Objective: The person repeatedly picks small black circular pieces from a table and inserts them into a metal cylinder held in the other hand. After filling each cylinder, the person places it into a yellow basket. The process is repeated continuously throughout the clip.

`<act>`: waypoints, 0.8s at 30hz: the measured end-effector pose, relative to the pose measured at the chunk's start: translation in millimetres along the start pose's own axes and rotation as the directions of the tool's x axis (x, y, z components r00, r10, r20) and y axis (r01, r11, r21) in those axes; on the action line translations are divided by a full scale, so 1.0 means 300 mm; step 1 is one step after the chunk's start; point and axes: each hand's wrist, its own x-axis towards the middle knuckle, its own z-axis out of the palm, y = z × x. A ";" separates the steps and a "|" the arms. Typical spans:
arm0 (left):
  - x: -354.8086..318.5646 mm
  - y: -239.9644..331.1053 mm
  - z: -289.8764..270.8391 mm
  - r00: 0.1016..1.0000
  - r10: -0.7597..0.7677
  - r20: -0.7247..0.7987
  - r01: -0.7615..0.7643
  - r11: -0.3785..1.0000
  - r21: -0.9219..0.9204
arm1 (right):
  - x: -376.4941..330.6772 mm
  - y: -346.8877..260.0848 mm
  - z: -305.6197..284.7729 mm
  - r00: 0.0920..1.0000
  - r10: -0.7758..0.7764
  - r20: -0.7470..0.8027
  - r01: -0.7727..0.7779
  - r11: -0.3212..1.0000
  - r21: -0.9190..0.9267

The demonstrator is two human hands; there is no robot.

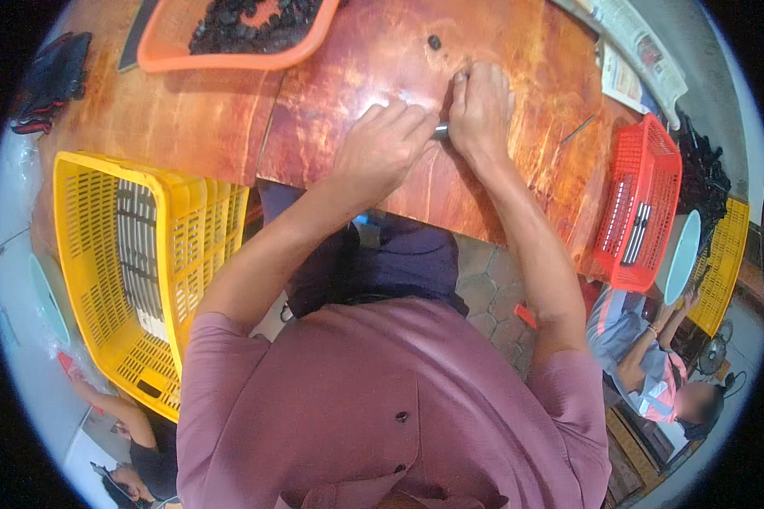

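Note:
Between my hands shows a short shiny metal tube [441,130] with a dark edge. My left hand [384,142] is closed around its left part, fingers curled over it just above the wooden table. On the other side, my right hand [481,109] touches or nearly touches the tube with the base of its thumb. Its fingers are curled in and point away from me; whatever they hold is hidden. A small black piece [435,41] lies on the table beyond my right thumb.
An orange basket [229,61] of black pieces sits far left on the wooden table [331,93]. Banded metal tubes lie in the yellow crate [165,246] at left and the red basket [624,271] at right. A thin rod [577,130] lies rightward. Two people work nearby.

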 end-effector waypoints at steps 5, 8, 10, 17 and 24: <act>0.030 -0.016 0.010 0.999 -0.032 0.010 0.030 0.992 0.119 | 0.057 -0.012 0.000 0.992 0.125 0.015 -0.126 0.989 0.082; 0.059 -0.025 0.033 0.998 -0.055 -0.027 0.058 0.989 0.135 | 0.050 0.035 0.020 0.935 0.354 -0.006 -0.288 0.770 0.569; 0.085 -0.025 0.031 0.987 -0.162 -0.008 0.162 0.979 0.121 | 0.036 0.070 0.023 0.884 0.466 0.033 -0.310 0.532 0.788; 0.162 -0.084 -0.034 0.685 -0.641 0.345 0.668 0.366 -0.648 | 0.026 0.046 0.010 0.905 0.418 0.082 -0.330 0.568 0.754; 0.161 -0.124 -0.003 0.676 -0.695 0.246 0.553 0.258 -0.792 | 0.028 -0.042 -0.031 0.995 -0.102 0.009 0.082 0.850 0.520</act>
